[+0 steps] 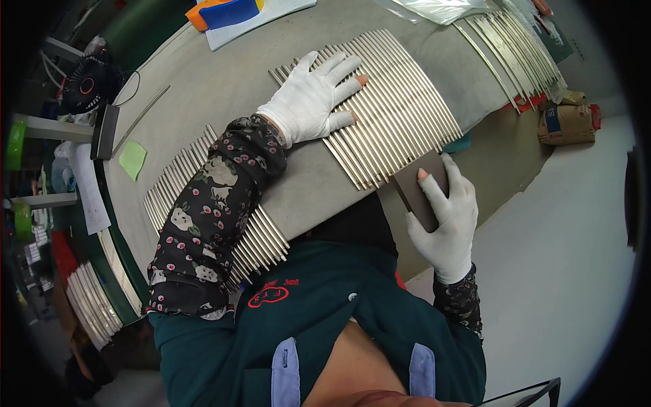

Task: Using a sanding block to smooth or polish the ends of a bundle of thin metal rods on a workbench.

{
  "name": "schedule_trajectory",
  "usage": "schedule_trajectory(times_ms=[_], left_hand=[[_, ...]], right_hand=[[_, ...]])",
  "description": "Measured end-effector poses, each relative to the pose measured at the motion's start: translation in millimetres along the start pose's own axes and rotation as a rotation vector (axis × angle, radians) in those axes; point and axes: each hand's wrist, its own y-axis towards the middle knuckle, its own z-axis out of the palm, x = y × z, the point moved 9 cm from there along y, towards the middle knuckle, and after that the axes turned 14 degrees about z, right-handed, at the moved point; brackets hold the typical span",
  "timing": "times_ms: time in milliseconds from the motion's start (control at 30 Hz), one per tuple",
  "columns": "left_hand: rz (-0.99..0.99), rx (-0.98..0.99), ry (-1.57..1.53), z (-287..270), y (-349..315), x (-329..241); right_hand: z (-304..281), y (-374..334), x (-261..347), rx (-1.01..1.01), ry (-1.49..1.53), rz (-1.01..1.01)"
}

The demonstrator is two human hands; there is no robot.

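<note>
A row of thin silvery metal rods (400, 102) lies side by side on the grey tabletop (308, 183). My left hand (308, 98), in a white glove with some bare fingertips, rests flat over its left part, fingers spread. At the rods' near right ends, my right hand (451, 217), gloved the same way, grips a dark grey-brown flat block (412, 186). The block's upper edge is against or very close to the rod ends; contact is hard to tell. Another row of rods (178, 182) lies to the left, partly hidden beneath my left forearm.
More rods (505, 57) lie at the far right beside a clear plastic bag (441, 8). An orange and blue object (227, 12) sits on paper at the back. Leftward are a lone rod (141, 119), a green paper piece (133, 160) and a black fan (87, 83).
</note>
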Motion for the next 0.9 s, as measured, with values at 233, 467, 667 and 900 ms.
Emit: schedule_trajectory(times_ms=[233, 467, 667, 900], left_hand=[[0.012, -0.157, -0.090, -56.1, -53.3, -5.9], [-0.084, 0.134, -0.345, -64.3, -201.1, -51.7], [-0.105, 0.233, -0.285, -44.0, -188.0, -64.5], [-0.008, 0.118, -0.194, -25.1, -112.7, -48.2]], right_hand=[[-8.7, -9.8, -9.4, -0.047, -0.007, 0.062], [-10.2, -9.1, -21.3, -0.107, -0.010, 0.065], [-17.3, 1.4, -9.6, -0.154, -0.007, 0.040], [-15.9, -7.6, -13.0, -0.146, 0.001, 0.065]])
